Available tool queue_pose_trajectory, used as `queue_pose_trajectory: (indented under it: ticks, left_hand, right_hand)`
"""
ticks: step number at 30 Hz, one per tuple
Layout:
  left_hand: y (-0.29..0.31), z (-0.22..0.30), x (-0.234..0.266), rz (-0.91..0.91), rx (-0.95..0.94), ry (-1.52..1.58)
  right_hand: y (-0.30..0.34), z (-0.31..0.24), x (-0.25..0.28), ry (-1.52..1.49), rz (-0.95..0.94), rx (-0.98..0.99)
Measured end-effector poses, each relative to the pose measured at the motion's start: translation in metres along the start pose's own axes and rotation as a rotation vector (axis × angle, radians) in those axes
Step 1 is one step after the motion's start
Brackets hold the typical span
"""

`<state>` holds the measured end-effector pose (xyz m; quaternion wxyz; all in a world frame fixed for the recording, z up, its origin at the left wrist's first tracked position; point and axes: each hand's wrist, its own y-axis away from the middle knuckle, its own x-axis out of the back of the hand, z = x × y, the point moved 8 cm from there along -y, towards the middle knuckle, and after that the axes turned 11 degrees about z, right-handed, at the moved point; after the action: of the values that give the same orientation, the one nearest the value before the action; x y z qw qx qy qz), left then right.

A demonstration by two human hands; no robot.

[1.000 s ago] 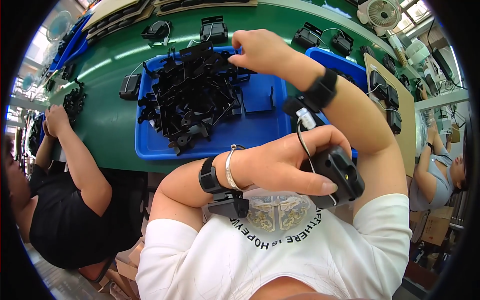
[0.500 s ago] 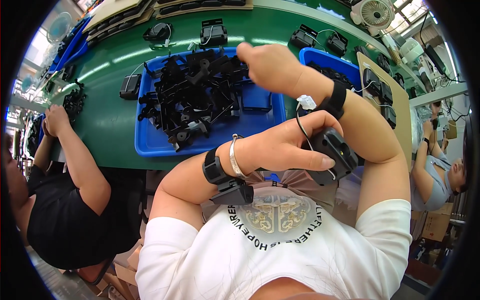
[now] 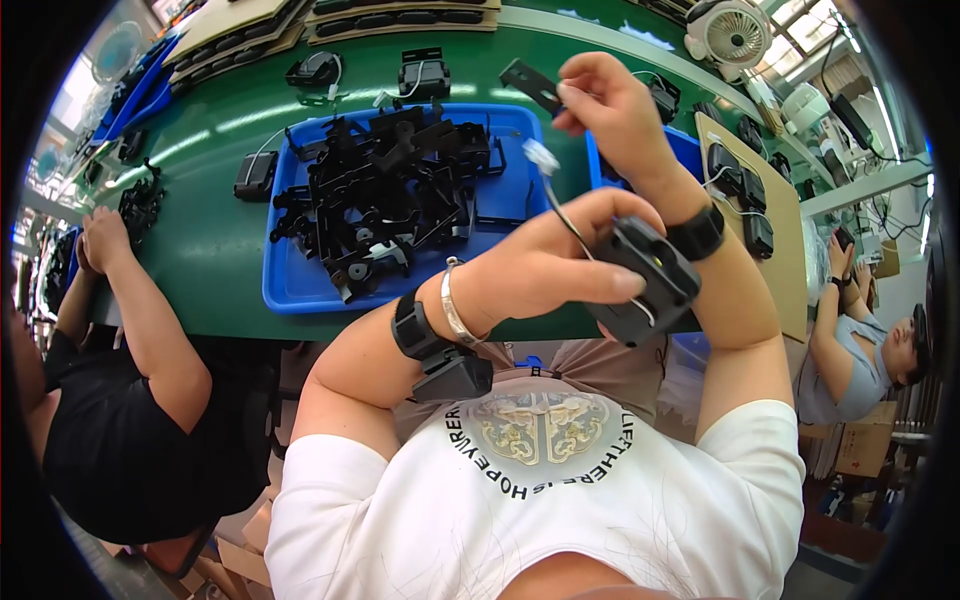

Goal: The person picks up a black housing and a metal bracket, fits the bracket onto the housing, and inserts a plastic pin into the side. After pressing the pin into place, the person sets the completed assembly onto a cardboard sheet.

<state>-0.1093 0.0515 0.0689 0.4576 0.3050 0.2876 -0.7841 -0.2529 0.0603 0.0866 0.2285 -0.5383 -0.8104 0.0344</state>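
My left hand (image 3: 535, 265) is closed around a black plastic box unit (image 3: 655, 285), its thumb lying along the near face. From this unit a thin cable rises to a white connector plug (image 3: 541, 157), which hangs free above the hand. Further out, my right hand (image 3: 618, 115) pinches a flat black bracket (image 3: 528, 82) with holes in it, held up in the air beyond the tray's right corner. Below and to the left stands a blue tray (image 3: 325, 299) heaped with similar black brackets (image 3: 395, 190).
A second blue tray (image 3: 686, 150) is partly behind my right arm. Black units with cables (image 3: 425, 73) lie along the green table (image 3: 205, 290); more rest on a cardboard sheet (image 3: 795, 290) at right. Co-workers sit on both sides. A fan (image 3: 735, 38) stands far right.
My right hand has lifted from the tray's far edge, moving up and right, and now shows a bracket in its fingers. My left hand's unit has shifted slightly up and left; its plug swung left.
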Motion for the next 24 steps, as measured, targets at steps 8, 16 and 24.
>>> queue_pose_trajectory:
  ticks: [8, 16, 24]
  left_hand:
    - [-0.01, 0.025, 0.037, -0.025, -0.275, 0.206]
    - [-0.01, -0.006, 0.029, -0.158, -0.062, 0.537]
    - [0.001, -0.032, 0.042, -0.031, -0.014, 0.462]
  right_hand:
    - [0.098, 0.006, 0.076, -0.678, 0.13, -0.149]
    - [0.155, 0.029, 0.064, -1.047, -0.037, -0.089]
    - [0.162, 0.029, 0.06, -0.497, -0.111, -0.121]
